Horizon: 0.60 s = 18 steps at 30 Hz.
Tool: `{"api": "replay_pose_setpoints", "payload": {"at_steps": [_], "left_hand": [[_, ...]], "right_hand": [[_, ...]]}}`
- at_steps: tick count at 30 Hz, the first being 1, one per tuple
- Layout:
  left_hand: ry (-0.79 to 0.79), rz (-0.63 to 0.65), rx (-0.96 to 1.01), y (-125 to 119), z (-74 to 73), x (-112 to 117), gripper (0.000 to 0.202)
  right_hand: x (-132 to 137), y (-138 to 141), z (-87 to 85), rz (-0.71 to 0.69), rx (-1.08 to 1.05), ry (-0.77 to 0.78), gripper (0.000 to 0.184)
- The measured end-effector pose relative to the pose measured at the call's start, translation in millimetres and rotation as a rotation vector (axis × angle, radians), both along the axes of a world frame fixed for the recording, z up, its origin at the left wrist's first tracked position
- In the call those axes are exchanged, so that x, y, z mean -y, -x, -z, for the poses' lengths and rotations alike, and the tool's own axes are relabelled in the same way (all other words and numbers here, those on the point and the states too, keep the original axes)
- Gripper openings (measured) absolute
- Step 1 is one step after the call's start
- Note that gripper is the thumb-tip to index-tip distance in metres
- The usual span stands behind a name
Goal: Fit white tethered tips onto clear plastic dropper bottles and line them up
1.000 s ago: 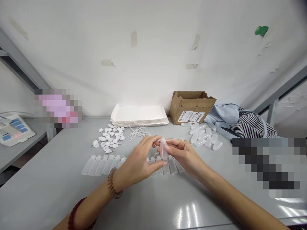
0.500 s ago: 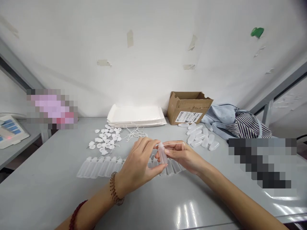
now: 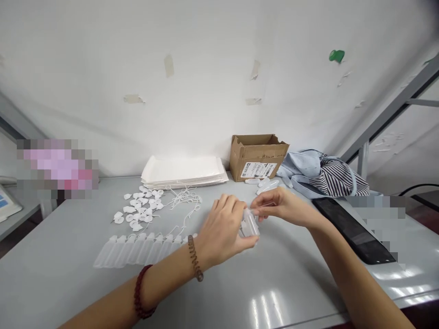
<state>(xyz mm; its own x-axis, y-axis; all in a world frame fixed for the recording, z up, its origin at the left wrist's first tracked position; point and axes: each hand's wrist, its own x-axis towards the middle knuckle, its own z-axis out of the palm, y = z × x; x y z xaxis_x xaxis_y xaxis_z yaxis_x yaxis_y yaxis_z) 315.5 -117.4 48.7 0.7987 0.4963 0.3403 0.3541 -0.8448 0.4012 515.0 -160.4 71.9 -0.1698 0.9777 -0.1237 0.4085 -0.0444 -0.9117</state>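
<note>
My left hand (image 3: 224,228) is closed around a small clear plastic bottle (image 3: 251,225), which is tilted over the grey table (image 3: 240,288). My right hand (image 3: 279,206) reaches in from the right with fingers pinched near the bottle's neck, holding something thin that I cannot make out. A row of matching clear bottles (image 3: 137,249) lies side by side on the table just left of my left wrist. Behind the row, a scatter of small white caps (image 3: 137,210) and loose white loops of string (image 3: 185,198) lie on the table.
A stack of white padded envelopes (image 3: 185,170) and an open cardboard box (image 3: 258,155) stand against the back wall. More clear bottles (image 3: 265,184) lie by the box. Striped and blue cloth (image 3: 325,176) sits at the right, with a black phone (image 3: 353,228) beside it.
The view has swung right. The bottle has gone from upright to tilted, now wrapped in my left hand, and my right hand has lifted off it to pinch near its neck.
</note>
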Motion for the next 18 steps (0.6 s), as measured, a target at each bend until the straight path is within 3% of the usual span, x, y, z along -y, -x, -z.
{"api": "replay_pose_setpoints", "payload": {"at_steps": [4, 9, 18], "left_hand": [[0.011, -0.030, -0.125, -16, 7.1, 9, 0.039], [0.053, -0.073, -0.221, -26, 14.5, 15, 0.041], [0.106, -0.066, -0.288, -30, 20.5, 19, 0.040]], "right_hand": [[4, -11, 4.7, -0.006, 0.325, -0.062, 0.010], [6, -7, 10.8, -0.053, 0.618, -0.115, 0.018], [4, -1, 23.0, -0.077, 0.764, -0.073, 0.023]]}}
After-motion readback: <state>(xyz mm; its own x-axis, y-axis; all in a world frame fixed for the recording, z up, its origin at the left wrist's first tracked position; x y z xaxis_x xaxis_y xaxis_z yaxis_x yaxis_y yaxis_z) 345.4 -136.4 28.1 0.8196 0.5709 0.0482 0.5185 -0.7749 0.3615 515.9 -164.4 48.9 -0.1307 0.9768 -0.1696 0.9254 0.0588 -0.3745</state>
